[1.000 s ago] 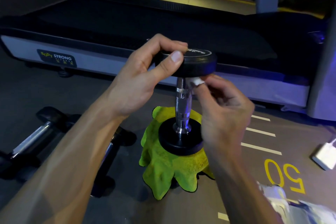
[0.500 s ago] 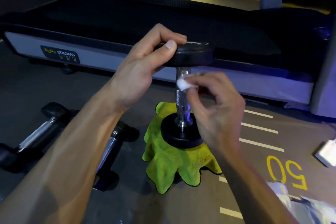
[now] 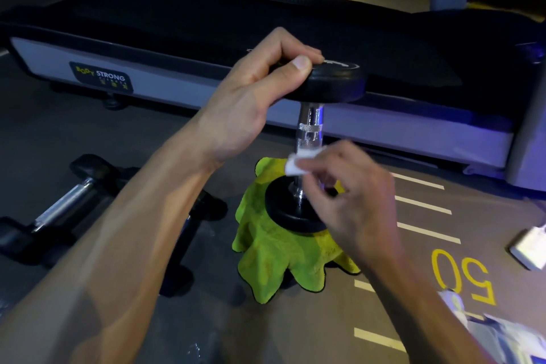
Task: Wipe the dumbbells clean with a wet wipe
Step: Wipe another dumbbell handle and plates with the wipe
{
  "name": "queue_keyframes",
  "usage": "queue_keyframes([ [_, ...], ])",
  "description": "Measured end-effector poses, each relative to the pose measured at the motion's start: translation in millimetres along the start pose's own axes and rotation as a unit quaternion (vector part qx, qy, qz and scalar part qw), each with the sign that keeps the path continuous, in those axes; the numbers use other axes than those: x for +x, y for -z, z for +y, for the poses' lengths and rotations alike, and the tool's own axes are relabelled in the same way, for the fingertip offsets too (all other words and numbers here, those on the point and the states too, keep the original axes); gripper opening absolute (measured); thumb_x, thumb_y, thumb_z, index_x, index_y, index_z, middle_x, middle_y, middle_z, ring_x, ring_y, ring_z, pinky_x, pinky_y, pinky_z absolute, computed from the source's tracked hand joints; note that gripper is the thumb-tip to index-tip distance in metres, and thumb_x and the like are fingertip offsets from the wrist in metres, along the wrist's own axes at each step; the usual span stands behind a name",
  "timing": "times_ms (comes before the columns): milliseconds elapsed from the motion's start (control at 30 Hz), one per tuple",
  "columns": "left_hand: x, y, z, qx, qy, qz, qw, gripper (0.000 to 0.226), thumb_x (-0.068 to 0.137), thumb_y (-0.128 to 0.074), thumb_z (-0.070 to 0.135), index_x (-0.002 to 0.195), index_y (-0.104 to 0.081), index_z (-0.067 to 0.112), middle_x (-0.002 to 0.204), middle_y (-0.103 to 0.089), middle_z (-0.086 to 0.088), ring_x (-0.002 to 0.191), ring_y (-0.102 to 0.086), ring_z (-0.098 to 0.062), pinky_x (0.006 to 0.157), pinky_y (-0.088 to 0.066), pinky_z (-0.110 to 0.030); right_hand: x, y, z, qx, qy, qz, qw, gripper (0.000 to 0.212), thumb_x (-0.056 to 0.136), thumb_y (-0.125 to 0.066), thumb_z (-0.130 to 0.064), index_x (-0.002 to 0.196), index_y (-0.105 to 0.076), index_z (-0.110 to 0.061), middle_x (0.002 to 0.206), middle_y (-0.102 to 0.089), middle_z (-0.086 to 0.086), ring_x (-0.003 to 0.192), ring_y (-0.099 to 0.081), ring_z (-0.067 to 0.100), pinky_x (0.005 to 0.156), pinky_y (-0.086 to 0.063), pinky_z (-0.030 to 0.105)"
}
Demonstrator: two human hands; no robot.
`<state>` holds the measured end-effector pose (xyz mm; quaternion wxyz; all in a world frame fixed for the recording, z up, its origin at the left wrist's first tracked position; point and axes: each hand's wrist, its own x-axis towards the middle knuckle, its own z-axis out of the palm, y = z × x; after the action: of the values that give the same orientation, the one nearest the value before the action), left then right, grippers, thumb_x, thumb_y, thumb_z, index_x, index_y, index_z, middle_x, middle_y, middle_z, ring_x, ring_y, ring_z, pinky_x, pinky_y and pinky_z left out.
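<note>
A black dumbbell [image 3: 334,83] with a chrome handle stands upright on a crumpled green cloth [image 3: 277,257] on the floor. My left hand [image 3: 251,97] grips the rim of its top head. My right hand [image 3: 351,201] pinches a small white wet wipe [image 3: 298,161] against the lower part of the chrome handle, just above the bottom head. Two more dumbbells lie on the floor at the left, one [image 3: 59,207] plainly seen, the other [image 3: 192,224] mostly hidden behind my left forearm.
A treadmill [image 3: 177,23] with a grey side rail runs across the back. A white object [image 3: 529,245] lies at the right edge. The floor carries white lines and a yellow "50" [image 3: 461,275]. Some blurred packaging [image 3: 496,334] sits at the bottom right.
My right hand has slid the wipe down the chrome handle, from just under the top head to near the bottom head. My left hand keeps its grip on the top head.
</note>
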<state>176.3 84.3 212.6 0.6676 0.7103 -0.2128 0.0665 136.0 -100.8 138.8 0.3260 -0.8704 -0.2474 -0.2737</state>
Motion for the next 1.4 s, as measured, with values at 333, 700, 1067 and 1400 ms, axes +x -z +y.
queue_keyframes([
  [333,-3.8,-4.6,0.0,-0.008,-0.017,-0.009,1.000,0.015,0.103,-0.050,0.020,0.106,-0.064,0.025,0.129,-0.066,0.004,0.127,-0.060,-0.007,0.109,-0.046,-0.032,-22.3,17.4,3.0,-0.013,-0.091,-0.104,0.990,0.024,0.079,-0.079,-0.010,0.084,-0.077,-0.033,0.065,-0.055,-0.019,0.068,-0.054,0.008,0.065,-0.037,0.003],
  [700,-4.9,-7.1,-2.6,0.003,-0.031,-0.015,0.999,0.015,0.107,-0.050,0.016,0.110,-0.063,0.021,0.132,-0.065,-0.006,0.121,-0.061,-0.006,0.102,-0.049,-0.025,-23.0,2.6,-6.6,0.019,-0.092,-0.101,0.991,0.017,0.085,-0.073,-0.017,0.090,-0.079,-0.032,0.084,-0.064,-0.021,0.075,-0.059,0.004,0.068,-0.044,0.010],
  [1067,-6.4,-6.1,-5.7,-0.056,-0.010,0.032,0.998,0.035,0.096,-0.037,0.020,0.098,-0.071,0.027,0.125,-0.063,-0.008,0.112,-0.060,-0.009,0.091,-0.044,-0.027,-9.2,11.9,-2.4,-0.028,-0.020,-0.183,0.982,0.006,0.082,-0.069,-0.035,0.085,-0.074,-0.033,0.079,-0.055,-0.022,0.070,-0.056,0.001,0.062,-0.044,0.020],
  [1400,-2.0,-7.5,-13.5,0.023,-0.051,0.059,0.997,0.025,0.096,-0.061,0.041,0.111,-0.063,0.022,0.115,-0.065,0.001,0.108,-0.059,-0.005,0.097,-0.049,-0.023,-18.3,-1.7,4.7,-0.094,0.061,-0.046,0.993,0.013,0.098,-0.060,-0.020,0.098,-0.073,-0.019,0.095,-0.069,-0.004,0.080,-0.066,0.014,0.071,-0.046,0.020],
])
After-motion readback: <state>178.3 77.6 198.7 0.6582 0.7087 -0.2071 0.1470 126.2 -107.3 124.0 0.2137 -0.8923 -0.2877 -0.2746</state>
